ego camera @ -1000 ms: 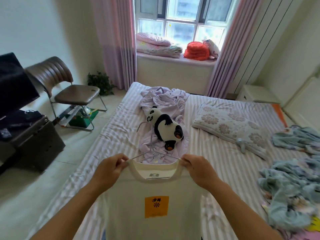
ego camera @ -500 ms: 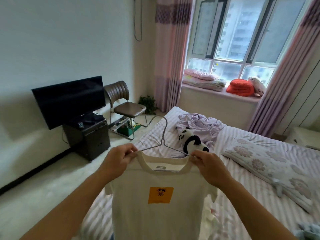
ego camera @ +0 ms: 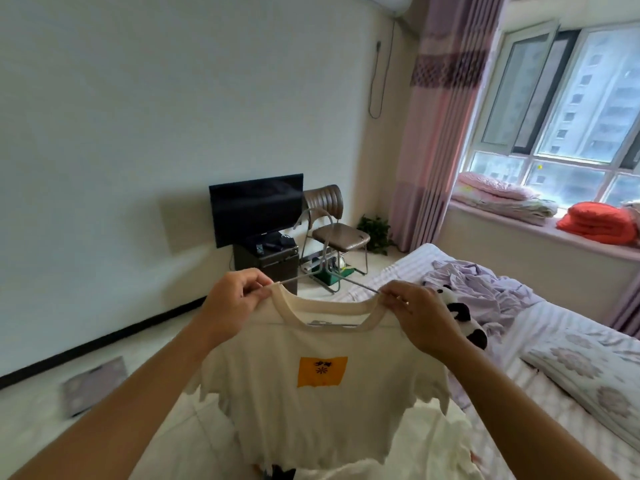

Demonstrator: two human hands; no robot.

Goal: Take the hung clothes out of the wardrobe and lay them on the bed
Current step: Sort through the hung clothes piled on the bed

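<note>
Shirt [ego camera: 322, 382] held up in front of me on a wire hanger [ego camera: 320, 258], above the near edge of the bed [ego camera: 540, 327], not yet laid down. Left hand [ego camera: 232, 303] pinches the left shoulder seam by the collar; right hand [ego camera: 412, 313] pinches the right shoulder the same way, each grip taking cloth and, it looks, the hanger wire beneath. Hanger hook points away from me, toward the chair [ego camera: 332, 220] and TV [ego camera: 254, 207]. Judgement on handling: light, thin knit, limp; it hangs straight from the shoulders and has no stiffness of its own, so the hanger gives all the shape. Hem is ragged and looks easy to snag. Wire is smooth, so the collar could slide off if one side drops; best hold stays at both shoulders, level. Room: open air between me and the wall on the left; floor there bare except a scale [ego camera: 93, 384]. Bed lies to the right, with lilac clothes [ego camera: 481, 289] and a toy panda [ego camera: 460, 317] near its foot, a pillow [ego camera: 588, 372] further right. Striped sheet between panda and pillow looks free enough to lay the shirt flat. Something white lies below the hem; cannot tell what.
</note>
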